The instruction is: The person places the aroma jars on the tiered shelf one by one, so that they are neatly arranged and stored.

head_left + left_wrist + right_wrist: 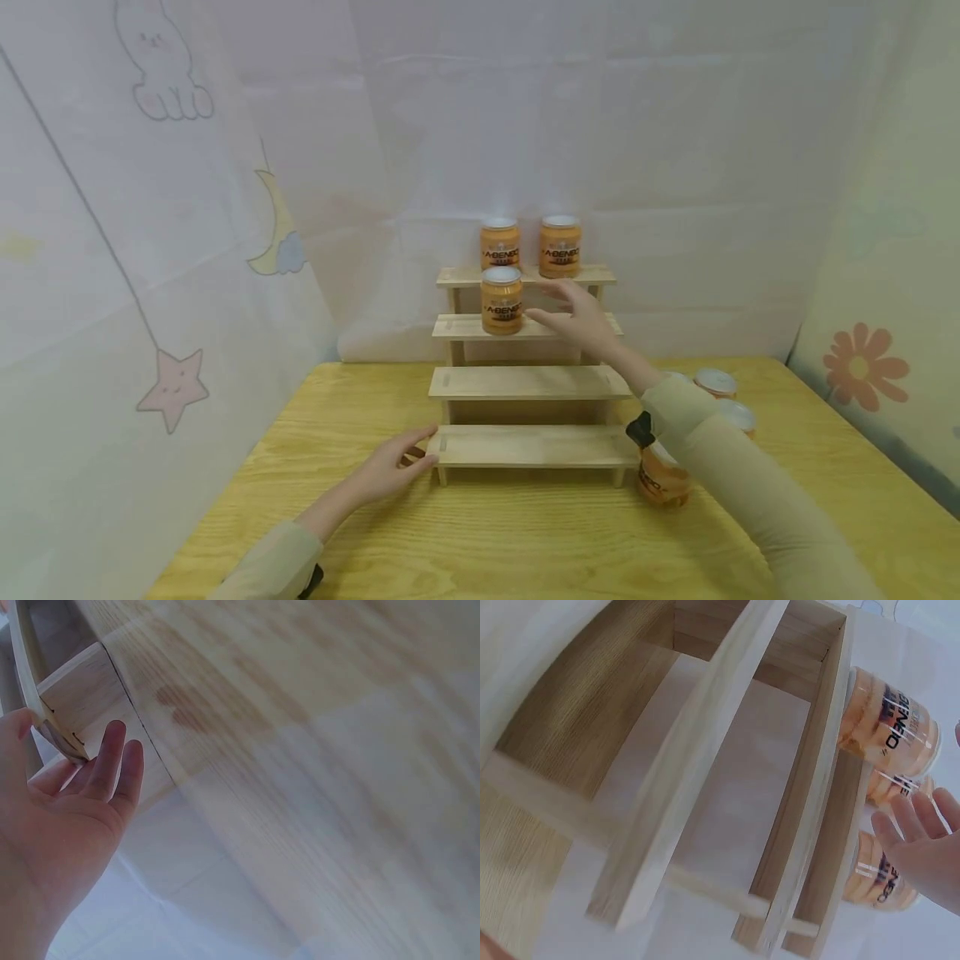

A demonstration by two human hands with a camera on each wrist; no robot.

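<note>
A light wooden stepped shelf [528,382] stands on the table. My left hand [386,471] holds the left end of its lowest step, thumb and forefinger at the two corners, the other fingers extended in the left wrist view. On the second step from the top sits an orange can [501,304] with a pale lid, upright toward the left. Just right of it is my right hand [581,321], thumb and fingers spread apart with nothing between them. Two matching cans, a left one [499,242] and a right one [559,248], stand on the top step.
Several more orange cans [715,383] are grouped on the table right of the shelf, partly hidden by my right sleeve [742,475]. The yellow wood-grain table [495,533] is bordered by a white cloth backdrop [660,150] behind and printed cloth on both sides.
</note>
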